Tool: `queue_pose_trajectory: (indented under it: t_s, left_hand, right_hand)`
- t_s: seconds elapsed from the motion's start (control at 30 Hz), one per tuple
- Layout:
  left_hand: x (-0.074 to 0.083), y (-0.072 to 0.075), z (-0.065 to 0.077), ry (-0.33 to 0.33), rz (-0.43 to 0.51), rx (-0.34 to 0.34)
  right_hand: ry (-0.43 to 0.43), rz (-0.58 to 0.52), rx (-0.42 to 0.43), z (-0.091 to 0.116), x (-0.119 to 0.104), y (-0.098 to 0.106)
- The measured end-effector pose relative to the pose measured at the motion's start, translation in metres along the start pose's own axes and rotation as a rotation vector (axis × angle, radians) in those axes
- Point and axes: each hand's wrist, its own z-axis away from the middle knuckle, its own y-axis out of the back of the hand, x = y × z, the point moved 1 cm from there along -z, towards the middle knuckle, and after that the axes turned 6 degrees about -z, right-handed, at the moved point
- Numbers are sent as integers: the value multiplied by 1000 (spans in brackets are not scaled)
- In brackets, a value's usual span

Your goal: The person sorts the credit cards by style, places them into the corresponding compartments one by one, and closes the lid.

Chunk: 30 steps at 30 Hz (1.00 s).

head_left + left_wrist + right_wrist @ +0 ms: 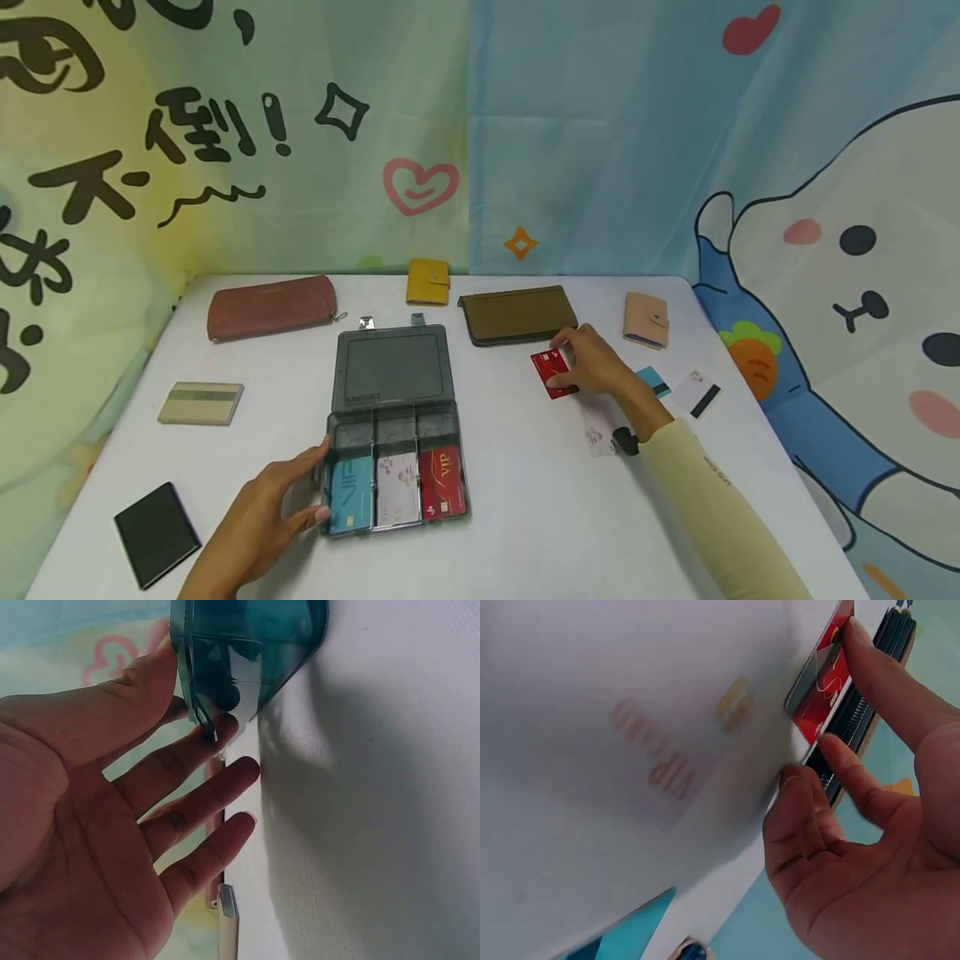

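**Loose red card (550,372) pinched by its edges, with a divided box steadied alongside**

At far left on the white surface (517,517) lie a black card holder (157,536), a beige card holder (200,403) and, farther back, a brown zip purse (272,308). The left hand (262,504) grasps nothing firmly: its thumb and forefinger touch the left wall of the grey see-through divided box (393,430), the other fingers extended. The box's lid (393,367) is laid back; its three columns hold, in order, a blue card (351,495), a white patterned card (397,490) and a red VIP card (442,483). Light pressure here should suffice to prevent sliding without tipping the box.

Behind the lid stands a yellow snap card holder (428,282); an olive zip pouch (519,315) follows. Just in front of the pouch, the right hand (596,362) pinches the loose red card between thumb and fingers; whether the card has fully left the surface cannot be judged. An opposed edge grip, with one edge raised first, would suit so thin an object, and the wrist should clear the pale printed card (598,425) beneath it. Farther right lie a tan snap card holder (646,319), a striped teal card (654,382) and a striped white card (697,393).
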Motion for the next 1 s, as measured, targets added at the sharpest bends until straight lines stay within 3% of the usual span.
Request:
queue_pose_trajectory:
  t_s: [0.13,0.3,0.5,0.73,0.87,1.0]
  left_hand:
    - [-1,0,-1,-19,12,16]
    - [-2,-1,-1,-30,22,29]
    - [-4,0,0,-51,22,42]
    - [-2,1,1,-69,13,55]
    - [-1,1,0,-45,29,36]
    - [-1,0,1,-50,31,46]
  right_hand:
    - [33,-56,-55,-2,-7,-5]
    - [124,-158,-147,4,-33,-16]
    - [211,-333,-150,33,-86,-30]
    - [202,-546,-204,67,-131,-57]
    - [262,-468,-168,79,-141,-76]
    - [405,-221,-84,86,-145,-92]
